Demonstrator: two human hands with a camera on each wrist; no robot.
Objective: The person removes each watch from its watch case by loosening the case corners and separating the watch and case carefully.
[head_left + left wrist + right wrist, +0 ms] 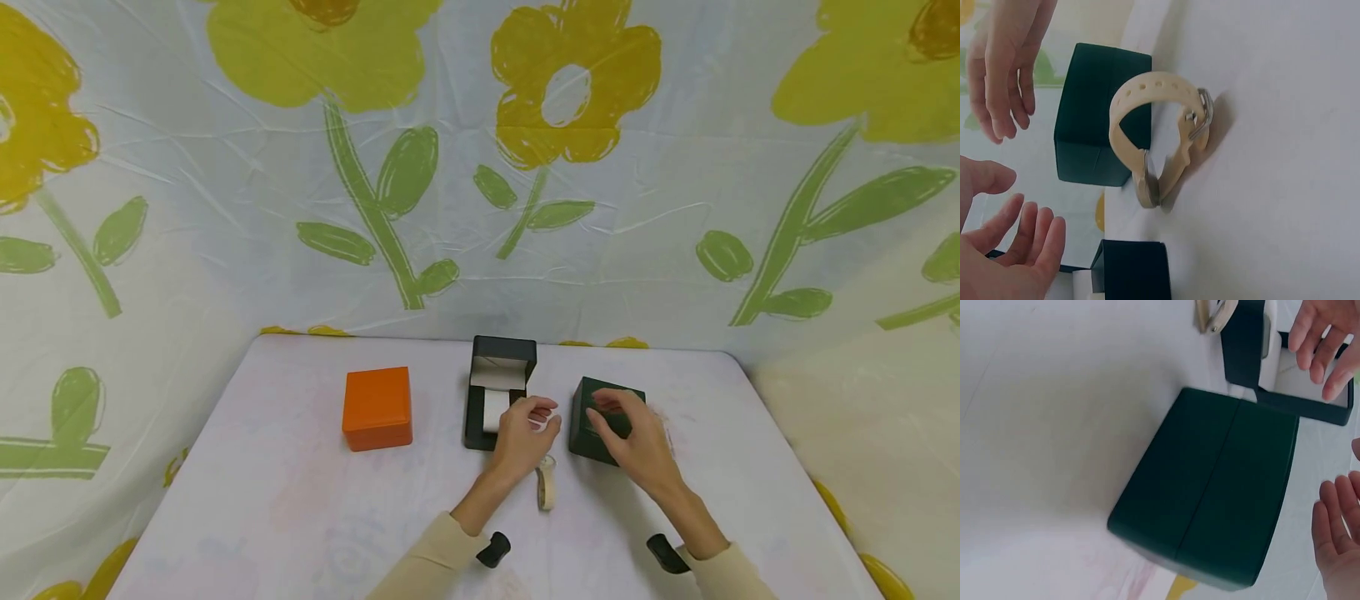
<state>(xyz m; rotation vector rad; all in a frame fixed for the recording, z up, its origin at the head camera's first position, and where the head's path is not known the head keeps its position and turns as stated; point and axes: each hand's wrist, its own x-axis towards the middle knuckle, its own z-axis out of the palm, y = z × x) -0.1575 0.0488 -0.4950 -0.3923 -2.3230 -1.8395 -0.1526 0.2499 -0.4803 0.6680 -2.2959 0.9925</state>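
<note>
My left hand [525,437] hovers at the right side of an open black watch box [476,412], fingers loosely bent and holding nothing. A white cushion [494,408] sits inside the box, partly hidden by that hand. My right hand [637,433] is above a closed dark green box [1204,487], thumb and fingers apart; in the right wrist view no finger touches the box. Between the two forearms a cream-strapped wristwatch [546,487] lies on the table. Its strap [1157,87] is buckled into a loop, as the left wrist view shows.
A closed orange box [377,408] stands on the left part of the table. White cloth covers the tabletop [300,500]. Behind the table's far edge hangs a flower-printed curtain [262,208].
</note>
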